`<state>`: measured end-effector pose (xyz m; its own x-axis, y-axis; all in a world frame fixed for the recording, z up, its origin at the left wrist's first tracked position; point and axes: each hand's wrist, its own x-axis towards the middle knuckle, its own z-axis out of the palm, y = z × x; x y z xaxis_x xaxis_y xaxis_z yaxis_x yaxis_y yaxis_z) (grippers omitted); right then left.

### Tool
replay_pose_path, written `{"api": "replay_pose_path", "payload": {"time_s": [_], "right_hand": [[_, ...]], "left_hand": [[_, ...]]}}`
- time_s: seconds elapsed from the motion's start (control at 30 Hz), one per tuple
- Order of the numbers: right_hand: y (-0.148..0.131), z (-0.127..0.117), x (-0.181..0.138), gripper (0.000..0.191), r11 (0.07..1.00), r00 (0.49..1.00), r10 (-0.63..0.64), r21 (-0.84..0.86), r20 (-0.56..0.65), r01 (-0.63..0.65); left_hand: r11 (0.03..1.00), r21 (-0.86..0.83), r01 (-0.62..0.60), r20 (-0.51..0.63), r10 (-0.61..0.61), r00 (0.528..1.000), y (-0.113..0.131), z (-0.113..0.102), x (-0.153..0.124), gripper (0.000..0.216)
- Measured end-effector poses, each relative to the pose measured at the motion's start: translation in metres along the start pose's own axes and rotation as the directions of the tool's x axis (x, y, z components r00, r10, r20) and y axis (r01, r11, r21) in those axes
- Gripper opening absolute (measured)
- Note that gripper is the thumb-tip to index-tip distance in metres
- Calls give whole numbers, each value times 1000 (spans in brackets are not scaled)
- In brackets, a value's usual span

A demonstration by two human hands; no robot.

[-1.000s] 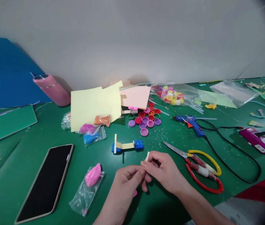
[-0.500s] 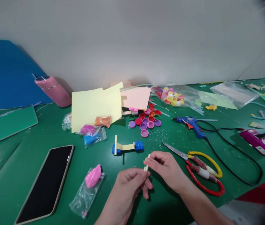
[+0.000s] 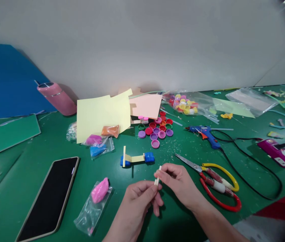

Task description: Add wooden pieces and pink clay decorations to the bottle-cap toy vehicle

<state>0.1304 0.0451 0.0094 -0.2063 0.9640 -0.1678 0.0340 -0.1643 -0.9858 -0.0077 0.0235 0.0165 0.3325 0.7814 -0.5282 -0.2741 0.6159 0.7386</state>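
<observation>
Between my two hands are short, thin cream sticks [image 3: 156, 182]; their exact kind is too small to make out. My left hand [image 3: 142, 196] pinches them near their lower ends between thumb and forefinger, the other fingers curled below. The thumb and forefinger of my right hand [image 3: 175, 179] close on the upper end of one stick. Just beyond them stands a small model [image 3: 137, 158] with blue blocks at both ends, a pale yellow strip joining them and an upright cream piece at its left. Scissors [image 3: 207, 178] with red and yellow handles lie to the right of my right hand.
A phone [image 3: 49, 198] and a bag of pink clay [image 3: 94, 205] lie left. Behind are coloured bottle caps [image 3: 154, 144], yellow paper [image 3: 99, 114] and a pink flask [image 3: 58, 99]. A blue glue gun [image 3: 206, 134] rests at right, its cord near a purple power strip [image 3: 280, 154].
</observation>
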Motion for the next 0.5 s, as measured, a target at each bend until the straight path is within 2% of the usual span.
{"api": "replay_pose_path", "payload": {"time_s": [0.17,0.5], "right_hand": [[-1,0,-1,22,999,998,19,-32,66,-17],[-4,4,1,24,998,998,36,-52,48,-33]], "left_hand": [[999,-47,-13,9,14,1000,-3,-2,1,20],[989,-144,39,63,-30,998,7,1,2,20]]}}
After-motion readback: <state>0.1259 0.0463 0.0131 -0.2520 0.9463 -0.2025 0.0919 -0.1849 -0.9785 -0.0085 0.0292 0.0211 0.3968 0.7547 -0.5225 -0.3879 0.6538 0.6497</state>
